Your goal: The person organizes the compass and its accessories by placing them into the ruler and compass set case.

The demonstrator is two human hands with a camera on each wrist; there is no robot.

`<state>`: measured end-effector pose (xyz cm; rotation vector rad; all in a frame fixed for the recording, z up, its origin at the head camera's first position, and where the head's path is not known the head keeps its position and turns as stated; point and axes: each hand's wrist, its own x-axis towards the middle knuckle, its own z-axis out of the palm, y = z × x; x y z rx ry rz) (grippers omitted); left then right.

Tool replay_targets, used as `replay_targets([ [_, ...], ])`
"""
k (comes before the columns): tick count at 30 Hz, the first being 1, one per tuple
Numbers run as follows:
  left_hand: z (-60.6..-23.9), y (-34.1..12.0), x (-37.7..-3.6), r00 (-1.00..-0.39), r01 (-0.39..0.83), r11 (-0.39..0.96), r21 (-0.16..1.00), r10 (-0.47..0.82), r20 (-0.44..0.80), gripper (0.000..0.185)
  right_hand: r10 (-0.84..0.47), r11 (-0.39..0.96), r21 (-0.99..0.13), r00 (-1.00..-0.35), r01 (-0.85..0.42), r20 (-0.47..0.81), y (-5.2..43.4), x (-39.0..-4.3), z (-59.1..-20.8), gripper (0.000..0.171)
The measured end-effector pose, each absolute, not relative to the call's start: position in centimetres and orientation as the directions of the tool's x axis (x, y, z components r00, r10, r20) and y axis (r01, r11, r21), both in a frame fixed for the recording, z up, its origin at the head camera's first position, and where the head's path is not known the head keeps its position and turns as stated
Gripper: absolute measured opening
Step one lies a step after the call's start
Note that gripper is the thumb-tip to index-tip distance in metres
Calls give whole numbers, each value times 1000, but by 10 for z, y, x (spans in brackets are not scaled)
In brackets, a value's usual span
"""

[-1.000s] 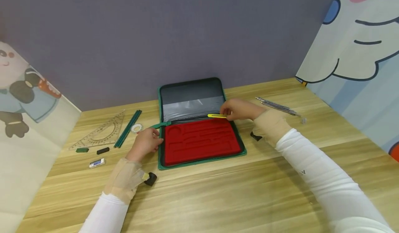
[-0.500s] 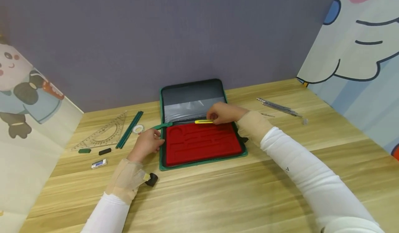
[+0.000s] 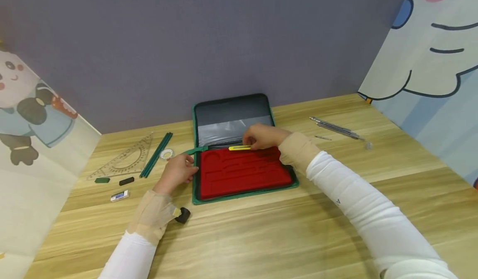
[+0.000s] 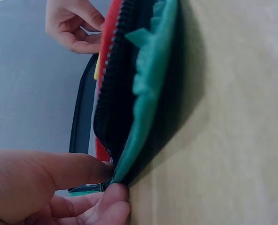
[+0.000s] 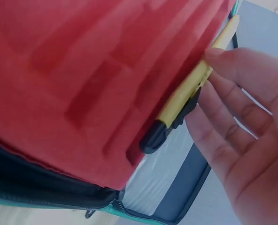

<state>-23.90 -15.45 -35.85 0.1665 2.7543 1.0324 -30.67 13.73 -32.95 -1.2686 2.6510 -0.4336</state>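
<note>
A green zip case lies open on the wooden table, its red foam tray toward me and its grey lid flat behind. My right hand pinches a yellow utility knife over the tray's far edge. The right wrist view shows the knife with its black end against the red foam, my fingers along it. My left hand grips the case's left edge. In the left wrist view its thumb and fingers pinch the green rim.
Left of the case lie a clear set square, green pencils, a tape roll and three small erasers. Metal compasses lie at the right. Cartoon panels flank the table, with a grey wall behind.
My right hand has carried the yellow knife leftward along the tray's far edge. My left hand has stayed on the case's left edge.
</note>
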Motion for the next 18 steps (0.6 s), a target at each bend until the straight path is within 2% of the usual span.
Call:
replay_targets([
  [8,-360,-157,-240,-972,45,746,664,187,-143,29,-769,608,-367,-637,-704,-55,138,-306,-333,16],
  [18,-360,-156,-241,-972,34,740,672,182,-152,26,-790,596,-319,-609,-737,-67,139,-303,-332,15],
])
